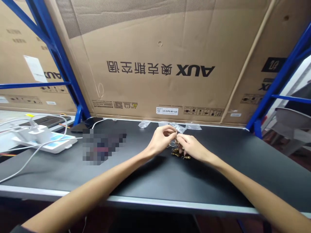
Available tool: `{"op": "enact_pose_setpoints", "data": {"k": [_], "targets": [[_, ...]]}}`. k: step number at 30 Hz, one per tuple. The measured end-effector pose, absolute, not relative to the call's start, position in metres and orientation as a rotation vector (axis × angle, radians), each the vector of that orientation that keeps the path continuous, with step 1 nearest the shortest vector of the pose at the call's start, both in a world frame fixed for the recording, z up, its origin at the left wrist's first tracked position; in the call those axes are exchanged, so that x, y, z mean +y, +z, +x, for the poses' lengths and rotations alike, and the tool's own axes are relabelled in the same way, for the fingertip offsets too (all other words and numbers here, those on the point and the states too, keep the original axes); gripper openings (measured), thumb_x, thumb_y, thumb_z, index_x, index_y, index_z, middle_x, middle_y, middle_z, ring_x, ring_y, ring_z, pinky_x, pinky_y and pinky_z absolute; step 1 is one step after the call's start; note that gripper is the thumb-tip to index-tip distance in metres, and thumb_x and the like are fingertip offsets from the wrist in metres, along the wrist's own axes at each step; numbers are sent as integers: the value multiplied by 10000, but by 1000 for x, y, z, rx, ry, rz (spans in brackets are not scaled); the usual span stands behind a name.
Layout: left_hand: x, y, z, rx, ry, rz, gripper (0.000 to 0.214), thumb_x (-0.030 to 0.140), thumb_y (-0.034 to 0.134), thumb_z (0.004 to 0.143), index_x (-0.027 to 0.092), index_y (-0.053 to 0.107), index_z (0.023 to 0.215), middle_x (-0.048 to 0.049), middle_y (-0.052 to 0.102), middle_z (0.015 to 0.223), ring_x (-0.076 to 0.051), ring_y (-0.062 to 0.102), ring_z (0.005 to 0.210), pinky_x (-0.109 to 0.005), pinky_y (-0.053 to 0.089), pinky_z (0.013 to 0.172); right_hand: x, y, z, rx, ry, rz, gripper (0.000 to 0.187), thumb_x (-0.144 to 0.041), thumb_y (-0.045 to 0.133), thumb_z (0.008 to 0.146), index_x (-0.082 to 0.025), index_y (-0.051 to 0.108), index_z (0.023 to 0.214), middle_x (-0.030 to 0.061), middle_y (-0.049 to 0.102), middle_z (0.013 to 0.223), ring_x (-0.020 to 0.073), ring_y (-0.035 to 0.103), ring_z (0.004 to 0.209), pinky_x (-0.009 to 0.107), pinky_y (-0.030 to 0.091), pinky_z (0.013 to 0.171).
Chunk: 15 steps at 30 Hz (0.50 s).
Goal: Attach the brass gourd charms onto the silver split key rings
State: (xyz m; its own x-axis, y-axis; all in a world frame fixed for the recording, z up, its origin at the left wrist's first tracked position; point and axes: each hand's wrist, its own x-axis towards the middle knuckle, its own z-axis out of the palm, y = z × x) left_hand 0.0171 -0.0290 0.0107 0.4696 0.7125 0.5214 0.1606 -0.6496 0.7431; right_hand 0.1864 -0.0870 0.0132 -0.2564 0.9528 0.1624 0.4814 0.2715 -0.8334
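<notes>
My left hand [160,140] and my right hand [190,148] meet over the black tabletop [218,161], their fingertips pinching a small metal piece [176,135] too small to identify. Just below hangs or lies a thin silver ring [172,144]. Several small brass charms [179,155] sit under my right fingers, partly hidden by them. Clear plastic bags [178,127] lie crumpled along the table's back edge, just beyond my fingertips.
A white device [43,139] with white cables sits at the table's left, and a pixelated patch [103,146] covers the surface beside it. Large cardboard AUX boxes [160,58] stand behind the table in blue shelving [279,81]. A grey chair [291,123] stands to the right.
</notes>
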Motion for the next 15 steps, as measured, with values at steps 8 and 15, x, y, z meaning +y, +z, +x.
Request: {"op": "enact_pose_setpoints", "data": {"k": [8,15], "targets": [[-6,10,8,434,1225,2842,359,-6,466,876,164,744,1026,-79,689,988,-146,652,820,-258,543,722,-82,14,193,-1798,1070,-1287,414,-535,417,975,-229,416,696,-15,518,583,133,526,519,257,432,478],[-7,19,4,423,1084,2904,441,-39,405,857,152,749,1056,-89,697,1022,-152,647,832,-272,537,739,-79,17,200,-1549,1576,-1018,443,-591,540,932,-218,377,756,-79,300,638,57,282,477,203,175,410]]}}
